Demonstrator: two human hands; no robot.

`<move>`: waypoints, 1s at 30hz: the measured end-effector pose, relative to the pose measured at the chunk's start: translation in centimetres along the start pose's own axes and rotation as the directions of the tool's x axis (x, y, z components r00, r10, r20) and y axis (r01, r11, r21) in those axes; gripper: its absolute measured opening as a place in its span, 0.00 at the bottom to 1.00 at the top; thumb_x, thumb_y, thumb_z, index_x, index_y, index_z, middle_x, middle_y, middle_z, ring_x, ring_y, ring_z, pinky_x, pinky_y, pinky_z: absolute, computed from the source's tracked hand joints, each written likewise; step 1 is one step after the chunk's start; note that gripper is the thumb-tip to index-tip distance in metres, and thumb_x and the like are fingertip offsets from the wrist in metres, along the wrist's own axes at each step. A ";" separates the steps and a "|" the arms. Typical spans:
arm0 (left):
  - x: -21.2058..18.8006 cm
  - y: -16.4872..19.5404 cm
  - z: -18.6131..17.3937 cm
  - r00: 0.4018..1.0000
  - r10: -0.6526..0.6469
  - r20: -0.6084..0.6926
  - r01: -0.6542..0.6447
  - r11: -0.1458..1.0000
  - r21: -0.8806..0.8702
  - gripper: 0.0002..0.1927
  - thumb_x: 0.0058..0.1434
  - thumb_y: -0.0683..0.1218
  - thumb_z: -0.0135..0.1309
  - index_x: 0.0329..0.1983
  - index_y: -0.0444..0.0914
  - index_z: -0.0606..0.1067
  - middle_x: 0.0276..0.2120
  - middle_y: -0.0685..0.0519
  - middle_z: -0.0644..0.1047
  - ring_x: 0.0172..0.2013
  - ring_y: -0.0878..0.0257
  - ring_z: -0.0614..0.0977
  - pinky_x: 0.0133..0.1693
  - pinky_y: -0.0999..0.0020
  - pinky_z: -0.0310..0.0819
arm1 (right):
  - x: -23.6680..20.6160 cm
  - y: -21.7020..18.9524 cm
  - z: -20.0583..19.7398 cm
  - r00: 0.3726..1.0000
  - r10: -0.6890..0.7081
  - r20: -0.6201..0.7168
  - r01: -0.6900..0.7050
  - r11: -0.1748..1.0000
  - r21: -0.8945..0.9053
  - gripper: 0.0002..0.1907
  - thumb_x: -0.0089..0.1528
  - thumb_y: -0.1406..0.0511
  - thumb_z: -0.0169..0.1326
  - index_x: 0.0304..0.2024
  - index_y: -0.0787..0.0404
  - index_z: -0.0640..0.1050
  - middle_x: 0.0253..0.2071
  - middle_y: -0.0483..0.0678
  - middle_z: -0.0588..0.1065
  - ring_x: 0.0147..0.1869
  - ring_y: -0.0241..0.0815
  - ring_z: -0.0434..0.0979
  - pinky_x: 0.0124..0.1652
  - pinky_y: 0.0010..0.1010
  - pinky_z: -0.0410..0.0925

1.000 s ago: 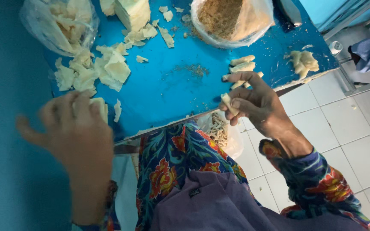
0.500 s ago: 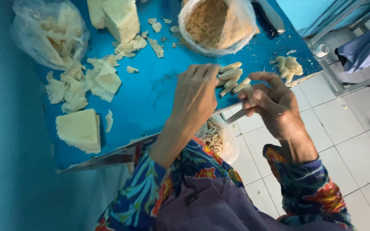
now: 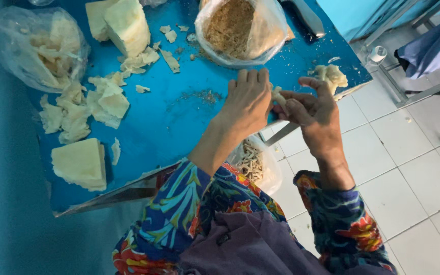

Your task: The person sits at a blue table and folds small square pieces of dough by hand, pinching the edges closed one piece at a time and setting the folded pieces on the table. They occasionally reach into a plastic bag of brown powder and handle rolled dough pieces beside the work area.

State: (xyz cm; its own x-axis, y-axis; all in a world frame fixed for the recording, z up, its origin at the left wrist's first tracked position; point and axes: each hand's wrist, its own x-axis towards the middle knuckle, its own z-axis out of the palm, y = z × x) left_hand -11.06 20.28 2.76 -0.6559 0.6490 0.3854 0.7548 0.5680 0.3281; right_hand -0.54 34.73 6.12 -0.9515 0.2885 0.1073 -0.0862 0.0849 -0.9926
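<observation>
Blue tabletop (image 3: pixel 169 117) over white floor tiles. Both hands meet at its edge: the left hand (image 3: pixel 248 104) and right hand (image 3: pixel 314 114) pinch a small pale dough piece (image 3: pixel 279 97) between closed fingers. Beyond the grip lie uncut pale blocks (image 3: pixel 80 163); below it hangs a bag of finished pieces (image 3: pixel 253 163), partly filled.

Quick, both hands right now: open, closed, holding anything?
Left hand: fingers curled down at the table edge, contents hidden.
Right hand: pinching a pale dough piece.
</observation>
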 end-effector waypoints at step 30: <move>-10.9 19.1 10.4 0.788 -0.420 -0.450 -0.024 0.710 -0.704 0.27 0.66 0.49 0.54 0.66 0.36 0.65 0.66 0.41 0.67 0.70 0.45 0.65 0.72 0.45 0.51 | -12.4 13.3 -3.9 0.989 0.062 0.138 -0.151 0.400 0.904 0.18 0.76 0.55 0.47 0.59 0.60 0.70 0.54 0.54 0.73 0.53 0.48 0.74 0.54 0.39 0.69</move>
State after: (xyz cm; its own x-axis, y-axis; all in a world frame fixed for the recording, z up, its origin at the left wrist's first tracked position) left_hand 10.42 29.30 -4.15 -0.8313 0.0456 0.5540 0.5555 0.0314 0.8309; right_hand 11.28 36.01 -8.23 -0.9866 0.1591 0.0365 -0.1577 -0.8719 -0.4637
